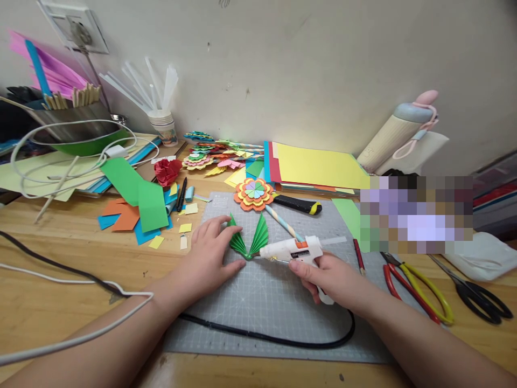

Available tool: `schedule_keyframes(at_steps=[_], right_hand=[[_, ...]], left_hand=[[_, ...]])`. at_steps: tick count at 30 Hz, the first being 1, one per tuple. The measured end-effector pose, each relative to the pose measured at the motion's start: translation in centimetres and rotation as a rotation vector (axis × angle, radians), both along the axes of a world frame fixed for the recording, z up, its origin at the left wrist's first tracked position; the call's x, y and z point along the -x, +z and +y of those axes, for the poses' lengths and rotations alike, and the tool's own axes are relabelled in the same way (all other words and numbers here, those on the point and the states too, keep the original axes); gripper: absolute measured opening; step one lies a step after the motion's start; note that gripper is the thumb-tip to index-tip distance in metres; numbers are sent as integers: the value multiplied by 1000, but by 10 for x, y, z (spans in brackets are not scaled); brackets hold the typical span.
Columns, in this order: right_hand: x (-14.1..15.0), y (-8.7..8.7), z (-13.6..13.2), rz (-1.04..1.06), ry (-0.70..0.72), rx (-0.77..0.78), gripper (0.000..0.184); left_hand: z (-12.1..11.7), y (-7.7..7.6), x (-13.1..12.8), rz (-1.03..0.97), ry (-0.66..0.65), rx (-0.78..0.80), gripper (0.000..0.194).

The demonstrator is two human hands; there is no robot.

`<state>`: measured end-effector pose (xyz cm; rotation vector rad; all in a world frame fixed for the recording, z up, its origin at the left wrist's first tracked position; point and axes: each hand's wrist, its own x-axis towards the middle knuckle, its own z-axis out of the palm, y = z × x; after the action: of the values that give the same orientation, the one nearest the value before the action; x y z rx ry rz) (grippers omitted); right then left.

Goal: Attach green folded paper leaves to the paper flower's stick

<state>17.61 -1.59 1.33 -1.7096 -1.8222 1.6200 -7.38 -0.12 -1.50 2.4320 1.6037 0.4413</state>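
My right hand [337,277] is wrapped round the handle of a white hot glue gun [287,250], a clear glue stick jutting from its back end. The gun's nozzle points left and meets the base of a pair of green pleated paper leaves [258,240], spread in a V. My left hand [212,242] holds these leaves from the left, fingers along the left leaf and thumb near the base. Just behind lies a layered paper flower [253,193] on a striped paper straw [283,221]. All this rests on a grey cutting mat [238,307].
A black cable [266,337] curves across the mat's front. Beside the flower is a utility knife [297,205]. Pliers [424,291] and black-handled scissors [479,302] lie at right. Green paper strips [151,205], scraps and a red crumpled paper [167,171] sit at left; a yellow paper stack [319,167] behind.
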Motion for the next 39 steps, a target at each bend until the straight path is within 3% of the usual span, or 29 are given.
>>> schedule_keyframes(at_steps=[9,13,19,25,30,36,39], right_hand=[[-1,-2,-1,30,-21,-23,49],[-3,-5,-2,42,-30,-53,44],[-4,3,-6,-75,-46,-108,49],[-5,3,-7,-153,-5,-286,41],[-3,0,-8,-98,23,-366,33],[-2,3,-11,-28,61,-340,35],[-6,6,-11,3,12,-188,37]], left_hand=[[0,2,0,-3,-2,6,52],[0,6,-1,-12,-63,-32,46],[1,10,-4,-29,-119,-64,36],[2,11,-4,-54,-133,-62,31],[3,11,-4,-76,-135,-73,21],[3,9,-4,-87,-139,-71,22],[2,9,-4,-85,-145,-74,24]])
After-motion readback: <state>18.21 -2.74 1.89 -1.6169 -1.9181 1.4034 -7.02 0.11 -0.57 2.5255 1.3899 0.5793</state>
